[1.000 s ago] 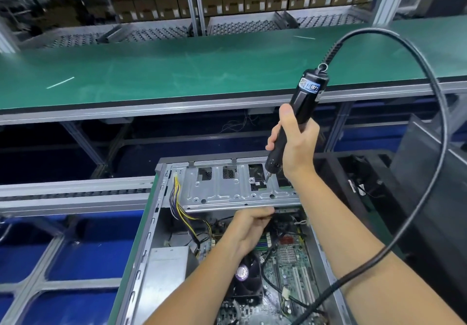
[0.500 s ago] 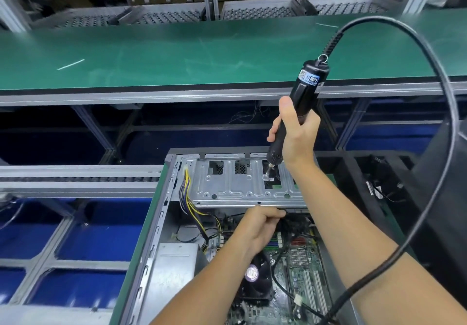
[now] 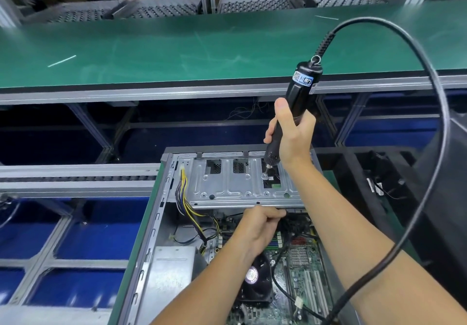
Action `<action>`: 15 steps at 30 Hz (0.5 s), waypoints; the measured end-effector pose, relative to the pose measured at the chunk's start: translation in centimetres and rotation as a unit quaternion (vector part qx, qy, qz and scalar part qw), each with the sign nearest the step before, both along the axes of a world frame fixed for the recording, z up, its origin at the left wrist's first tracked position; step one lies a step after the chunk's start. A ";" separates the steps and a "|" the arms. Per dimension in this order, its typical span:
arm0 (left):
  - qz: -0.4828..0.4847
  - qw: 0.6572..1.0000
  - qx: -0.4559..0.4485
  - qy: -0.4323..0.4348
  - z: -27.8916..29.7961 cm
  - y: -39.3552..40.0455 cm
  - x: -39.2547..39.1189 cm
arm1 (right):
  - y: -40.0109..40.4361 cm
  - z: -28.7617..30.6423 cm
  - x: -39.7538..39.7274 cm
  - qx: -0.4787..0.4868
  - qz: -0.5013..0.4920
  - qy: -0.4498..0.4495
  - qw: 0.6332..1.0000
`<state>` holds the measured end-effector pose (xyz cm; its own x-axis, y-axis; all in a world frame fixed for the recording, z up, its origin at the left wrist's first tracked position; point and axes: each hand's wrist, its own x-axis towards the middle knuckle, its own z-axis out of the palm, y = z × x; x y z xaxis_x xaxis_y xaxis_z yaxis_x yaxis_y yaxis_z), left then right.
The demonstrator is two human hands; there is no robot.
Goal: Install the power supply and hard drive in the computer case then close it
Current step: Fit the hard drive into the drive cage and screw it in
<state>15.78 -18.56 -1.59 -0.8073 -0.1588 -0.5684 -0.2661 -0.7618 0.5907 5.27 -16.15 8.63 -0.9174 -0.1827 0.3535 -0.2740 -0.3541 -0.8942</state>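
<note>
Since half a second before, little had moved. Nearest, left hand fingers curled under the drive cage edge inside the computer case. At one o'clock, right hand gripped the electric screwdriver, bit on a screw; next, probably driving it home squarely.

The open computer case lies flat at the bottom middle. A silver power supply sits inside, lower left. A silver drive tray crosses its top.

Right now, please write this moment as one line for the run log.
step: screwing drive bracket | right hand: grips electric screwdriver, tip on bracket | left hand: at bracket front edge | computer case: open
</note>
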 end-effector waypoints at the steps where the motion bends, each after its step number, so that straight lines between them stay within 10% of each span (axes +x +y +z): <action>1: -0.001 1.000 0.005 -0.002 0.1 0.0 0.0 | -0.1 0.0 0.0 0.000 0.001 0.001 1.000; 15: -0.002 0.999 0.003 -0.034 0.0 0.1 -0.1 | -0.4 0.0 0.5 0.025 0.036 0.033 0.998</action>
<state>15.63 -18.50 -1.60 -0.7670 -0.1528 -0.6232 -0.3083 -0.7641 0.5667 5.76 -16.53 8.67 -0.8761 -0.2664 0.4019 -0.3089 -0.3300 -0.8920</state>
